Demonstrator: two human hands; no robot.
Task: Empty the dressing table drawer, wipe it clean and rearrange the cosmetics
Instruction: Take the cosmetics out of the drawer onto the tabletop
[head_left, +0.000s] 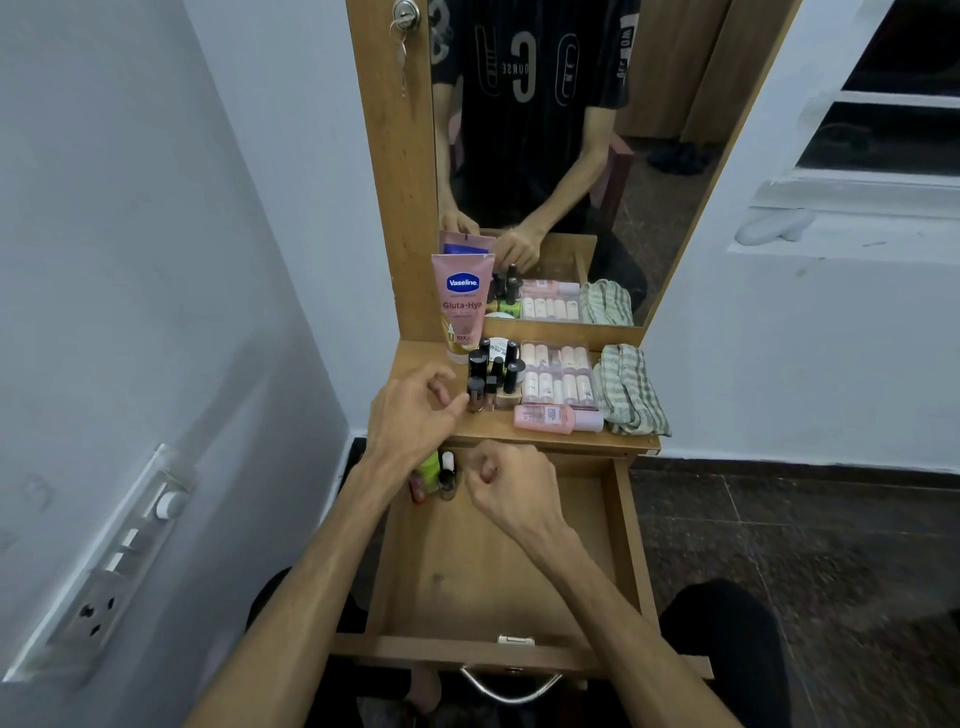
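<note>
The wooden drawer (626, 545) stands pulled out below the dressing table top (415, 364). A few small bottles (439, 475) remain in its far left corner; the rest of its floor is bare. My left hand (410, 410) hovers over the table's left front edge, fingers curled and apart, its fingertip touching a small dark bottle (475, 392). My right hand (511, 480) is inside the drawer's far end, fingers loosely curled, holding nothing I can see. On the top stand a pink Vaseline tube (462, 306), a cluster of dark bottles (496, 371), a clear case of pale tubes (558, 374), a pink bottle (550, 417) and a folded striped cloth (628, 389).
A mirror (597, 130) rises behind the table top and reflects a person's arms and the cosmetics. A white wall with a switch panel (119, 561) is at the left. Dark tiled floor (805, 545) lies to the right. The drawer's metal handle (511, 688) is at the front.
</note>
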